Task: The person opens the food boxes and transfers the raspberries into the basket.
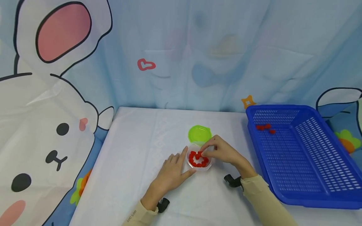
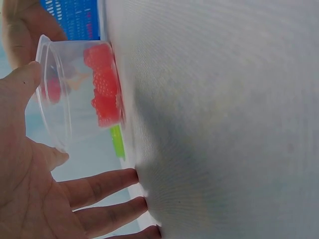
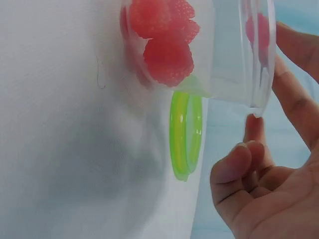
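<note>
A clear plastic tub (image 1: 189, 161) stands on the table with several red raspberries (image 1: 191, 159) round its bottom. My left hand (image 1: 171, 172) lies spread on its left side, thumb and index fingertips at the rim and the other fingertips down on the cloth. From the right, my right hand (image 1: 222, 152) reaches over the rim and pinches a raspberry (image 3: 258, 32) between thumb and index. That raspberry is up at rim height, above the others, seen through the clear wall. Just behind the tub lies a light green lid (image 1: 200, 133).
A large blue plastic basket (image 1: 299, 201) stands on the right, with several raspberries (image 1: 263, 127) in its far left corner. White cloth (image 1: 135, 141) covers the table. A printed curtain (image 1: 175, 84) hangs behind the table's back edge.
</note>
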Motion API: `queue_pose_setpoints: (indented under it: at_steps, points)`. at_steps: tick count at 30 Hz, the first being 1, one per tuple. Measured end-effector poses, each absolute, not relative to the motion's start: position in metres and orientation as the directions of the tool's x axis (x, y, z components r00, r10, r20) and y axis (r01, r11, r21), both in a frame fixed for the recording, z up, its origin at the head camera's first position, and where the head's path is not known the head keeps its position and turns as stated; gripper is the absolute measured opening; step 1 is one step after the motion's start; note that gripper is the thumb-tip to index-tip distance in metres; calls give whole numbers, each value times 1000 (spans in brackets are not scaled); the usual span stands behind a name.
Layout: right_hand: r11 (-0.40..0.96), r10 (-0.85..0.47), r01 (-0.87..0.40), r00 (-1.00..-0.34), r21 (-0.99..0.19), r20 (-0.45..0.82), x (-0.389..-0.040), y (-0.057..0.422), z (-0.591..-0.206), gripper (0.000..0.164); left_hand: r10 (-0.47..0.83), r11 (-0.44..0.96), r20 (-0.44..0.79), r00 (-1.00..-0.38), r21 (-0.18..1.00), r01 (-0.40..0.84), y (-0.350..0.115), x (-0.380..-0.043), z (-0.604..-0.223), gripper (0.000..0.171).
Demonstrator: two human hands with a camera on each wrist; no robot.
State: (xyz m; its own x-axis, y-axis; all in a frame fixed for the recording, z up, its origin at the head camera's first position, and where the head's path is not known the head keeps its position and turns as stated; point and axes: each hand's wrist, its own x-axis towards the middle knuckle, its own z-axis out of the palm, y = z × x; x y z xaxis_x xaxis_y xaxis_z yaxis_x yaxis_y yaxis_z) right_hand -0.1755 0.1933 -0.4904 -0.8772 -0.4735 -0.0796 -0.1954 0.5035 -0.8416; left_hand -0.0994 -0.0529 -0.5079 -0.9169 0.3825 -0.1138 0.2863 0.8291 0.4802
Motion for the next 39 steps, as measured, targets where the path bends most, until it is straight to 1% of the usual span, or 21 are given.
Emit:
queue_pose_setpoints:
  at_steps: [4, 9, 20, 25, 28, 32, 35, 39]
  points:
    - [486, -437, -175, -897, -856, -64, -173, 194, -487, 11, 381, 829, -116, -917, 481, 283, -53, -99, -507, 91]
    - [458, -412, -204, -911, -865, -3, -169, 197, -474, 11, 376, 833, -120, -919, 479, 278, -52, -99, -507, 91]
    - [434, -365, -283, -923, -856, 120, -156, 211, -423, 13, 371, 830, -121, -921, 488, 270, -51, -99, -506, 90]
    - [476, -330, -329, -926, -815, 182, -148, 225, -396, 15, 374, 827, -114, -921, 490, 275, -51, -98, -506, 90]
    - [506, -305, -336, -931, -795, 199, -146, 238, -382, 15, 376, 825, -111, -920, 492, 278, -51, -98, -505, 90]
    - [556, -245, -287, -953, -780, 175, -148, 262, -364, 17, 376, 824, -115, -920, 495, 275, -51, -98, -505, 90]
    - [607, -173, -211, -976, -766, 132, -152, 283, -354, 25, 371, 827, -123, -920, 495, 267, -51, -98, -505, 90]
    - [658, -71, -110, -994, -745, 85, -162, 315, -350, 36, 368, 828, -132, -920, 497, 260, -51, -99, -505, 91]
